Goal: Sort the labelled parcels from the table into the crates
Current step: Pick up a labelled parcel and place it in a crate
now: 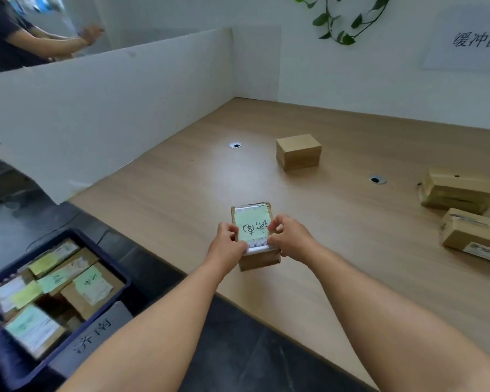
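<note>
You are holding a small brown parcel (256, 236) in both hands over the near edge of the wooden table (337, 222), its green handwritten label (251, 226) and barcode strip facing up at you. Your left hand (227, 244) grips the parcel's left side with the fingers curled round its edge, and your right hand (290, 237) grips the right side, thumb and fingertips pinching at the label's border. Whether the parcel's underside touches the table cannot be told. Beyond the parcel, further onto the table, a plain brown box (298, 151) stands alone, and off to the right of the parcel two more taped boxes lie close together: the farther one (458, 189) and the nearer one (474, 234), which shows a white label on its side. Down to the left of the parcel, below the table's edge, a dark blue crate (54, 360) holds several parcels with green and yellow labels, and a grey sign with characters (92, 335) sits on its near wall. A white partition (111, 108) runs along the table's left side, and behind it another person's arms (60, 42) show
</note>
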Demonstrator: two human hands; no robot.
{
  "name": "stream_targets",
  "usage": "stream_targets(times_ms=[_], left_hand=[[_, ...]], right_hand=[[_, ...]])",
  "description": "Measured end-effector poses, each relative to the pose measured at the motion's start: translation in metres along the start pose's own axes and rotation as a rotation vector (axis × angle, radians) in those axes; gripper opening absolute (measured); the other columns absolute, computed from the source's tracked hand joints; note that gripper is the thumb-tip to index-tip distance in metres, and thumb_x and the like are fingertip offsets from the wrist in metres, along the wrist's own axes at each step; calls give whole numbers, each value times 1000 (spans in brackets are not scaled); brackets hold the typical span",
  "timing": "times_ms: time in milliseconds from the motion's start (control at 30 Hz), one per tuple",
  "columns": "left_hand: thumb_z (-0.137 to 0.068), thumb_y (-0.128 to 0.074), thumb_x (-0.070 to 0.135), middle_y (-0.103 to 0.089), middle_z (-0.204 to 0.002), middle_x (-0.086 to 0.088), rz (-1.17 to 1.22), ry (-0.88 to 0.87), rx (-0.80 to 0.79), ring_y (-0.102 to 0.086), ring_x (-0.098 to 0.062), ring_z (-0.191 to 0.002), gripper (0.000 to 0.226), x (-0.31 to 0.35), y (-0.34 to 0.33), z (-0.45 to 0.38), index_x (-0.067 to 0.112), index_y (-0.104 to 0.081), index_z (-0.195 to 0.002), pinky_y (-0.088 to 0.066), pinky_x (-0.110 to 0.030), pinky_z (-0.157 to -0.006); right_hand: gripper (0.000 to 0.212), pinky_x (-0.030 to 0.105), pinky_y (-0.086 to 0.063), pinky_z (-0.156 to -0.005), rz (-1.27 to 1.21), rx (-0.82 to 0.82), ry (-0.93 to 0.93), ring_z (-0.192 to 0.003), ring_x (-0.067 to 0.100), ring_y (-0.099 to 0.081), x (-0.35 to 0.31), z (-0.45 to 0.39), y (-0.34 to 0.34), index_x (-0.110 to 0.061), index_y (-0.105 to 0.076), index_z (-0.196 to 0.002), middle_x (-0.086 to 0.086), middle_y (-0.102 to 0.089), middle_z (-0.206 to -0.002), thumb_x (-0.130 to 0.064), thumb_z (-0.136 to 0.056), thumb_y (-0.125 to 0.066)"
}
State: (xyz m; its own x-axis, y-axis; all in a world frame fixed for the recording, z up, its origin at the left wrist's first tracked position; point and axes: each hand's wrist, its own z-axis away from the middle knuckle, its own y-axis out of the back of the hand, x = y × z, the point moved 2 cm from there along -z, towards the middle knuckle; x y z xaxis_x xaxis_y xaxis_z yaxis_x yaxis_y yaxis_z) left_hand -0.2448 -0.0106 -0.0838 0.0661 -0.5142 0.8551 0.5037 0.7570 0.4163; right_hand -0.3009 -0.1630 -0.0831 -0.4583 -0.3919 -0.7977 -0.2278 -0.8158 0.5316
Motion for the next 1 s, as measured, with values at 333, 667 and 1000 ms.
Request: stream_targets(times_ms=[333, 667, 1000], left_hand=[[-91, -55, 3, -53, -136, -8, 86, 64, 117, -57, -22, -115, 53, -50, 101, 13, 14, -35, -138, -54, -33, -87], [-88, -53, 12, -28, -146, -11, 137, 163, 184, -48, -28, -120, 69, -108, 199, 12, 51, -29, -140, -50, -34, -89], [-88, -63, 4, -50, -121, -4, 420, 340, 552, -59, -16, -83, 65, -199, 302, 33, 19, -25, -139, -53, -23, -57]], right_hand=[[108, 31, -56, -61, 101, -155, 29, -92, 21, -61, -79, 0, -89, -39, 14, -150, 8, -59, -121, -5, -86, -66], [62, 33, -60, -60, 7, -213, 35, -80, 24, -68, -141, -14, -191, -20, -24, -132, 6, -61, -98, -8, -88, -66], [29, 27, -46, -62, 349, -233, 193, -79, 13, -55, -194, -17, -305, -13, -47, -97, 8, -55, -111, -25, -85, -71]])
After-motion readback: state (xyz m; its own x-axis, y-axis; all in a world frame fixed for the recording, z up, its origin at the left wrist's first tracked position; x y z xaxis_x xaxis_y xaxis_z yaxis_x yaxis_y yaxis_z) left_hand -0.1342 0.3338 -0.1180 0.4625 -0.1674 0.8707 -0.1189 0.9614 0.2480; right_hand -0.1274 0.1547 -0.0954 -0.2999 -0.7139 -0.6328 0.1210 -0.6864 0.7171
